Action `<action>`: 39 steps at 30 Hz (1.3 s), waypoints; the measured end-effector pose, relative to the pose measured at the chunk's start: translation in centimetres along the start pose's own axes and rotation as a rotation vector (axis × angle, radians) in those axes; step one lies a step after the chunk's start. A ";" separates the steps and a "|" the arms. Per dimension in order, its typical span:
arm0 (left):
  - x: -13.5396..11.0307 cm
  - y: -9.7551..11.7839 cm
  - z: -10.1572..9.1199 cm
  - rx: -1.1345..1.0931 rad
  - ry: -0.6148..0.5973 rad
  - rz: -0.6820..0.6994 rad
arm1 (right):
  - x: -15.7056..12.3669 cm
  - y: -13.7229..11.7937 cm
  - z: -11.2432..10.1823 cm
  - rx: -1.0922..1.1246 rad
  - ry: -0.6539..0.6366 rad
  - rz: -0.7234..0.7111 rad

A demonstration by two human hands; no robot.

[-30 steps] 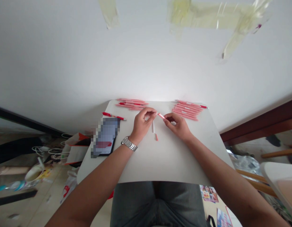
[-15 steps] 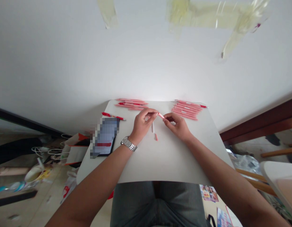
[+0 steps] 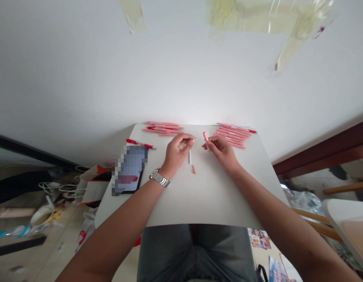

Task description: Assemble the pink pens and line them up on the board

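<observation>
My right hand (image 3: pixel 221 150) pinches a pink pen barrel (image 3: pixel 205 136), which stands tilted with its upper end above the fingers. Thumb and forefinger of my left hand (image 3: pixel 179 152) are pressed together; whatever may be between them is too small to make out. Just beside that hand, a thin white pen refill (image 3: pixel 190 157) lies on the white table (image 3: pixel 204 203). A short pink pen piece (image 3: pixel 194 169) rests below the refill. Behind my left hand is a loose pile of pink pens (image 3: pixel 162 124), with a red one among them. Several pink pens (image 3: pixel 232 137) lie in a row beyond my right hand.
At the table's left side are a red pen (image 3: pixel 140 143) and a blurred-out phone (image 3: pixel 130 168). A white wall (image 3: pixel 181 70) rises directly behind the table. Cables and a box (image 3: pixel 94 184) sit on the floor to the left; a white chair (image 3: pixel 348 219) stands at right.
My hands have come apart. The pink barrel has left my left fingertips and is now in my right hand alone, turned more upright. My left hand has hardly moved.
</observation>
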State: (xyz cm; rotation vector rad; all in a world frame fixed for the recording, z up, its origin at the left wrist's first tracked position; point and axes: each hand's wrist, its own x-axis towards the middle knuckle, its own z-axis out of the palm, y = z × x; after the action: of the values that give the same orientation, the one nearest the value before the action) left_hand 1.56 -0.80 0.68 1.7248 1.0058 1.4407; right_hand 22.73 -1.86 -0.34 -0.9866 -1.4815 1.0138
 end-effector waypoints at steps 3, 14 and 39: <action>0.0 -0.1 0.0 0.019 -0.002 0.012 | 0.0 -0.4 0.1 0.048 0.016 0.009; -0.1 -0.4 0.0 0.103 -0.022 0.065 | 0.2 0.1 -0.2 -0.016 0.053 -0.024; 0.2 0.0 -0.8 0.336 -0.147 0.175 | 0.5 0.6 -0.7 -0.152 0.100 -0.077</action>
State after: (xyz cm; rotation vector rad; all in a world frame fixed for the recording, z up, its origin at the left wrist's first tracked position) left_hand 0.80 -0.63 0.92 2.1740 1.0848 1.2791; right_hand 23.41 -1.17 -0.73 -1.0638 -1.5186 0.7946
